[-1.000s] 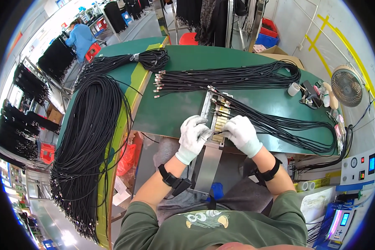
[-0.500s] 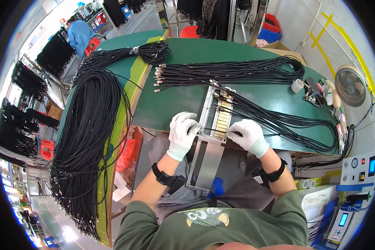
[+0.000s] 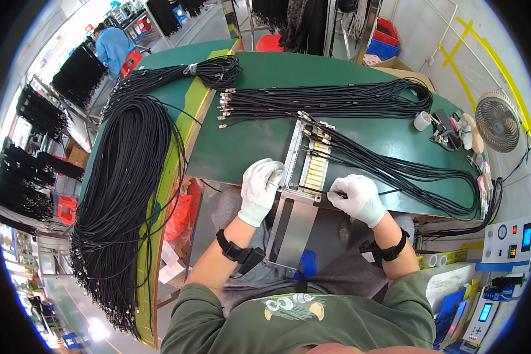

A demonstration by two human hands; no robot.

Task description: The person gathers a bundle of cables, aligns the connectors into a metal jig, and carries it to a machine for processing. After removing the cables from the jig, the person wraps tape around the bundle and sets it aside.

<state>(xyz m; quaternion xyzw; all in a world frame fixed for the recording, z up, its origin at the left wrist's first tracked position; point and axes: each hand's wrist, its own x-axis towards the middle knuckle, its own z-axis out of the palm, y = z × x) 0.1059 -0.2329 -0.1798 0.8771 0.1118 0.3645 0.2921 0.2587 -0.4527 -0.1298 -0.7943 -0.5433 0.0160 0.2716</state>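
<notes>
My right hand [image 3: 354,196], in a white glove, pinches a black cable [image 3: 389,192] just right of the metal fixture [image 3: 290,154]. The cable's short end reaches left across the fixture's near end. My left hand [image 3: 261,187], also gloved, is closed at the fixture's left near corner; what its fingertips hold, if anything, is hidden. Along the fixture runs a row of pale yellow blocks [image 3: 316,170]. Several cables lie over its far end, and their bundle [image 3: 395,167] loops off to the right.
Another cable bundle [image 3: 330,101] lies across the back of the green table [image 3: 242,138]. A large heap of black cables [image 3: 124,177] covers the left side table. At the right stand a white tape roll [image 3: 422,121], a fan [image 3: 497,122] and a control box [image 3: 507,239]. A person [image 3: 113,47] sits far left.
My right hand has moved a little to the right, away from the fixture, with the cable in its fingers. My left hand has stayed almost in place.
</notes>
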